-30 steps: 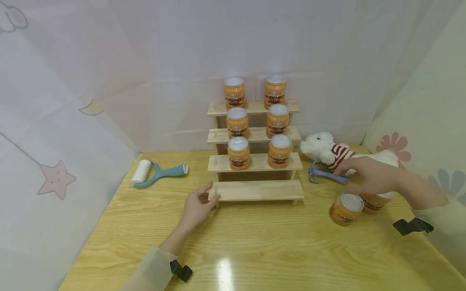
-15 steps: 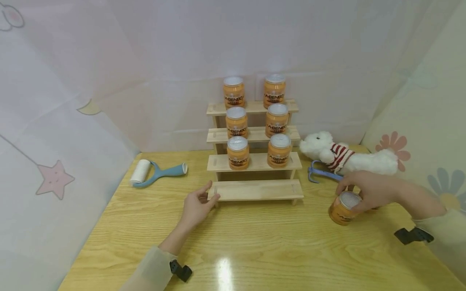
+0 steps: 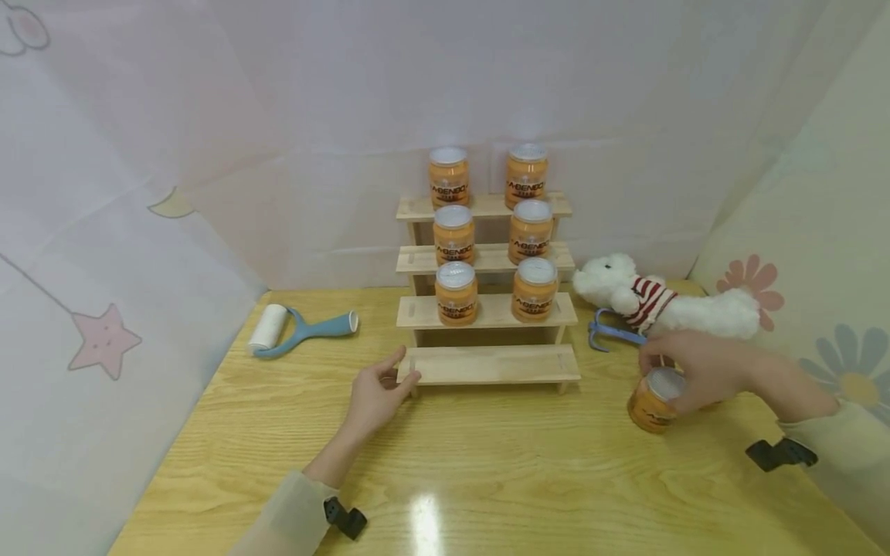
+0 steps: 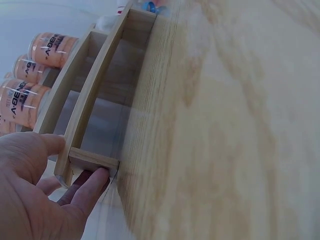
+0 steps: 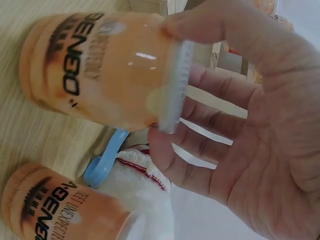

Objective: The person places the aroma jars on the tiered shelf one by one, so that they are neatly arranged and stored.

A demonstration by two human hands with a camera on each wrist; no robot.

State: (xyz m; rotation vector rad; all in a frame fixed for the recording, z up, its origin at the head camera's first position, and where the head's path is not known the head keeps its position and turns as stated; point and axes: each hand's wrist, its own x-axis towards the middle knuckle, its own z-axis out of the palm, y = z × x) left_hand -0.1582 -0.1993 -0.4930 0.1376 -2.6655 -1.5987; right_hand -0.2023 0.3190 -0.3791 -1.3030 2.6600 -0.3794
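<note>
A four-step wooden display stand [image 3: 487,364] stands at the table's middle, with orange cans [image 3: 456,293] in pairs on its upper three steps. The lowest step is bare. My left hand [image 3: 374,398] grips the left end of that lowest step; in the left wrist view its thumb and fingers lie around the step's end [image 4: 90,159]. On the right, my right hand [image 3: 709,371] holds an orange can [image 5: 100,70] with a silver lid, thumb and fingers about the lid end. Another orange can [image 5: 60,205] stands beside it, mostly hidden behind the hand in the head view.
A white plush toy [image 3: 702,310] in a striped shirt lies at the back right, with a blue hooked object [image 3: 615,332] in front of it. At the left lies a lint roller [image 3: 306,332] with a blue handle. Cloth walls enclose the table [image 3: 487,463].
My right hand has come down and toward the left from above the two cans and taken hold of the nearer one. The left hand has stayed on the stand.
</note>
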